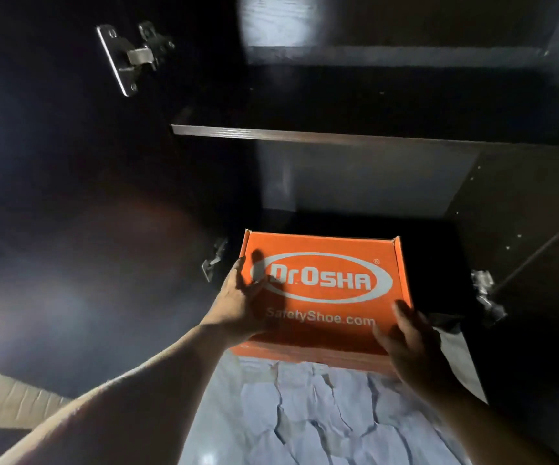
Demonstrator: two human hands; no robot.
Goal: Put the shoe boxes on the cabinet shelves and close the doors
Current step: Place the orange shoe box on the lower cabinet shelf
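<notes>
An orange shoe box (321,286) sits low in the dark cabinet (405,182), at 6 o'clock from the shelf (305,134). Left hand (241,297) and right hand (412,344) grip its sides.

The dark cabinet's bottom shelf (439,243) carries the orange shoe box (321,286), whose near end overhangs toward six o'clock. At twelve o'clock above it, a middle shelf (305,133) lies bare. Pale marbled floor (305,414) spreads below.
</notes>
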